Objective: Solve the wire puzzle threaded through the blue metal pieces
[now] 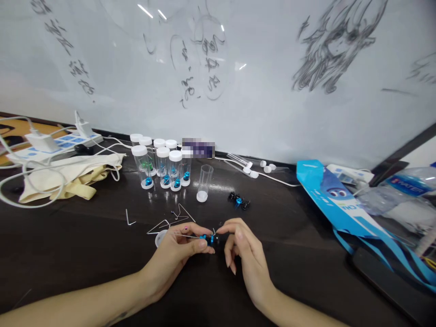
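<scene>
My left hand (179,250) pinches a small blue and black metal part (208,239) between thumb and fingers. A thin straight wire runs from this part back over the hand. On the part's upper right side a short bent metal pin (214,231) sticks up. My right hand (247,254) is close by on the right, its fingers loosely curled and apart. Its index fingertip is at the bent pin, and I cannot tell whether it touches. Under my left hand lies a white round cap (161,238), partly hidden. Bent wire pieces (182,213) lie just beyond.
Several capped clear tubes (175,172) holding blue parts stand at the back. An uncapped tube (204,184) is beside them, with black and blue pieces (239,200) to its right. A hex key (128,217) lies left; a blue bag (327,195) lies right.
</scene>
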`<control>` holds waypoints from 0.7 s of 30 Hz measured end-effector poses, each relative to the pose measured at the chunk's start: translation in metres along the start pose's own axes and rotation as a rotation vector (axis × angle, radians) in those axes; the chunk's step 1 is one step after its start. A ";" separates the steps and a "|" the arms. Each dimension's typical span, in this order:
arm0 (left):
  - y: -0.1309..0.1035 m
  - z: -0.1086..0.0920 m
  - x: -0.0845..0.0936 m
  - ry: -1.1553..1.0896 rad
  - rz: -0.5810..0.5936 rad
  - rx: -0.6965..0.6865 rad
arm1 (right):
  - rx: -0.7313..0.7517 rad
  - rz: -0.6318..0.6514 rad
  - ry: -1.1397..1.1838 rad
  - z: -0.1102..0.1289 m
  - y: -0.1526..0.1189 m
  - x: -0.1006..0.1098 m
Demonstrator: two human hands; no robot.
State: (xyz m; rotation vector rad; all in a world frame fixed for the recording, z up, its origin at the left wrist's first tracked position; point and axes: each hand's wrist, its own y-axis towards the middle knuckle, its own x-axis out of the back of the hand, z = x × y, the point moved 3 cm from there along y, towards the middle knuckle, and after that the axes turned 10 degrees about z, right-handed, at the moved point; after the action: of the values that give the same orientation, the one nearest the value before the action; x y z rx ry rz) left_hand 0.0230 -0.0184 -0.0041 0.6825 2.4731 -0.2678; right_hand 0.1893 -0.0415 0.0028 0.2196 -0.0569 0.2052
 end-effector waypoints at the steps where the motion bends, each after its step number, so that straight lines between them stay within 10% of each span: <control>1: 0.000 0.000 0.000 -0.004 0.000 0.003 | 0.003 0.001 -0.003 0.000 0.000 0.000; 21: 0.000 0.002 0.001 -0.027 0.002 -0.003 | 0.007 0.002 0.009 0.001 0.000 0.000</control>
State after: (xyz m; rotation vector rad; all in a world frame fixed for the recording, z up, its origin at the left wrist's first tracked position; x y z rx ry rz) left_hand 0.0233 -0.0185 -0.0068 0.6762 2.4467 -0.2708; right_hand 0.1891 -0.0417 0.0036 0.2259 -0.0471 0.2087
